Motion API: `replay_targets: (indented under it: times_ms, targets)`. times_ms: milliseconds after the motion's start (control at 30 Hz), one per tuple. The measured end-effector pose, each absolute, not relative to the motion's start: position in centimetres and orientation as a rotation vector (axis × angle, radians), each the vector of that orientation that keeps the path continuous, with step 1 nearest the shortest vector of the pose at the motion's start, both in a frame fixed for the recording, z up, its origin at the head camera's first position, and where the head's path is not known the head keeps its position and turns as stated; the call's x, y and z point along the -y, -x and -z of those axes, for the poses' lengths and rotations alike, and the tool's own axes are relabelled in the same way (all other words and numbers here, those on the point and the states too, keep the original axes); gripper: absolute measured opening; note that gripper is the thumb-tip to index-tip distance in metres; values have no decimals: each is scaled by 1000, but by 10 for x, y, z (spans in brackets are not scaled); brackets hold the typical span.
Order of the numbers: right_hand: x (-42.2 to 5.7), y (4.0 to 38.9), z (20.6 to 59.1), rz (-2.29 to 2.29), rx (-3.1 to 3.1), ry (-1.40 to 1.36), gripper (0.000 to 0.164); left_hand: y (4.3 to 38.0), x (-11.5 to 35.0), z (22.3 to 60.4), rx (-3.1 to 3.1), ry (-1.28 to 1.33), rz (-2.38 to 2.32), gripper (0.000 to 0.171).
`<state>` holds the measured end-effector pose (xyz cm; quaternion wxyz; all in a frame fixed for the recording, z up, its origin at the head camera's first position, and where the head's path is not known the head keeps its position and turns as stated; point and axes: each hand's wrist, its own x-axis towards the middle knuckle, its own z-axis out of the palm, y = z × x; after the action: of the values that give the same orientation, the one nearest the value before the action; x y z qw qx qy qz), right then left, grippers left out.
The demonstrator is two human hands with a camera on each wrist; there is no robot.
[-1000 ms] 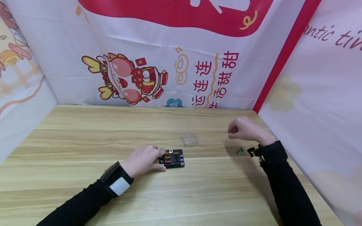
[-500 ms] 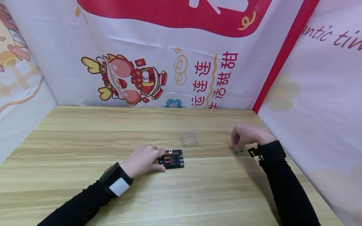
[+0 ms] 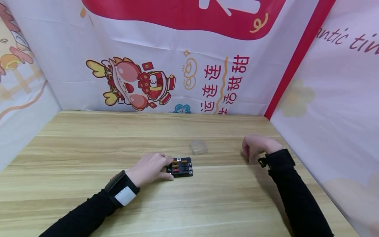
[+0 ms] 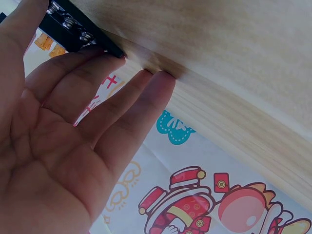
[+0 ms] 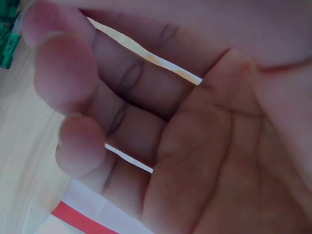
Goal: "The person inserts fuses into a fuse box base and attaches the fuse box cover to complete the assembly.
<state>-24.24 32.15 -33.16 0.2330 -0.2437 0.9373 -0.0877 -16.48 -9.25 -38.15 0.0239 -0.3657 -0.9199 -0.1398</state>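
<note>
My left hand [image 3: 151, 168] grips the left end of a black fuse block [image 3: 185, 172], thumb at the near edge and fingers at the far edge. Orange blade fuses [image 3: 184, 163] and a red one [image 3: 176, 170] sit in its slots. In the left wrist view, metal screws show along the side of the block [image 4: 68, 38], and other fingertips [image 4: 168, 80] rest on the wood. My right hand [image 3: 256, 146] reaches down at the right, fingers curled. Green blade fuses [image 5: 7, 41] lie right at its fingertips in the right wrist view; whether they are pinched I cannot tell.
A clear plastic cover [image 3: 198, 147] lies on the wooden table [image 3: 207, 204], behind the fuse block. Printed cloth walls [image 3: 165, 39] enclose the table at the back and both sides.
My right hand has come down and nearer onto the green fuses, which it now hides in the head view. My left hand and the fuse block stay in place.
</note>
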Motion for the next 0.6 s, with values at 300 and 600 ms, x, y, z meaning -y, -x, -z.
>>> replay_targets:
  times_ms: [300, 600]
  targets:
    - [-324, 246, 337, 238, -2562, 666, 26, 163, 92, 382, 2852, 1124, 443, 50]
    - [-326, 248, 342, 229, -2553, 668, 25, 163, 91, 381, 2864, 1113, 446, 46]
